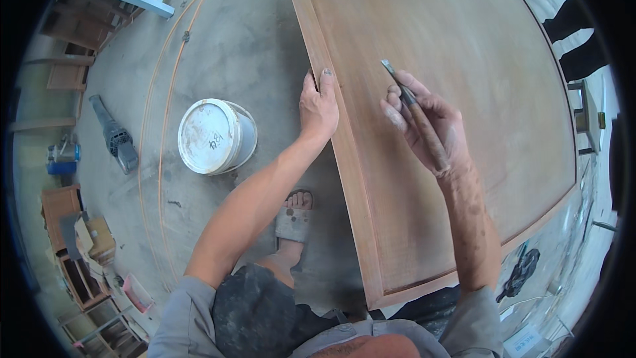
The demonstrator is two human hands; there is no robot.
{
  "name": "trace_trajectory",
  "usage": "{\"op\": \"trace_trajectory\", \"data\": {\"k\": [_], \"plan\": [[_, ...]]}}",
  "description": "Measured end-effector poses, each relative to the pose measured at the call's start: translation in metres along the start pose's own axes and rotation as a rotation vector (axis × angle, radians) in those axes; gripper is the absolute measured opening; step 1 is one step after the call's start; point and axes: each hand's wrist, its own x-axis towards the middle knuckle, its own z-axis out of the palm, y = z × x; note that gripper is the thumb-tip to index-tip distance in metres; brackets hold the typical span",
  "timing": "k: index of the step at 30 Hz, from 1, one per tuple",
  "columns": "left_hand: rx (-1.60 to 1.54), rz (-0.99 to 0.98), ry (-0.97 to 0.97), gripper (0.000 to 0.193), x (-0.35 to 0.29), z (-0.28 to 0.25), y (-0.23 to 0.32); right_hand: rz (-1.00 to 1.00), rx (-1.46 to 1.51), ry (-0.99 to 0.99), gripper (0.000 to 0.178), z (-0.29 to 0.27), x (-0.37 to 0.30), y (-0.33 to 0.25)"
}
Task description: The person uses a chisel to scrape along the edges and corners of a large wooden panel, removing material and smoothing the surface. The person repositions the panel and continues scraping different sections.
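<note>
Loosely curled, the right hand (434, 116) held a wooden-handled metal chisel (422, 122) above a broad, brown, framed wooden panel (424, 26), whose edge the left hand (319, 107) clasped. Leftward, a white, round, lidded bucket (209, 134) stood on smudged grey floor (265, 33), near thin orange lines (164, 86).

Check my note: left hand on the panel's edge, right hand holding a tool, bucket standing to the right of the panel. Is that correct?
Not quite: the head view shows the bucket standing left of the panel. Left hand on the edge, right hand holding the tool: correct.
</note>
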Motion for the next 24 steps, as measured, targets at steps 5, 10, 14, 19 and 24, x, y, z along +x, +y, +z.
{"op": "trace_trajectory", "data": {"k": [5, 10, 14, 19, 24], "plan": [[-0.015, -0.002, -0.009, 0.068, 0.000, -0.002, -0.003, -0.228, 0.180, -0.221, 0.057, -0.013, -0.010, 0.011], [-0.046, 0.004, -0.011, 0.065, -0.003, 0.002, 0.002, -0.303, -0.324, -0.035, 0.028, -0.017, -0.007, 0.017], [-0.050, 0.003, 0.012, 0.063, -0.006, -0.002, 0.007, -0.310, -0.937, 0.172, 0.030, -0.009, 0.005, 0.017], [-0.022, -0.038, -0.005, 0.069, -0.002, -0.001, 0.006, -0.348, -1.451, 0.093, 0.025, -0.002, 0.021, 0.018], [0.003, -0.067, 0.016, 0.079, 0.000, 0.003, -0.005, -0.527, -1.819, -0.163, 0.020, 0.015, 0.036, 0.012]]}}
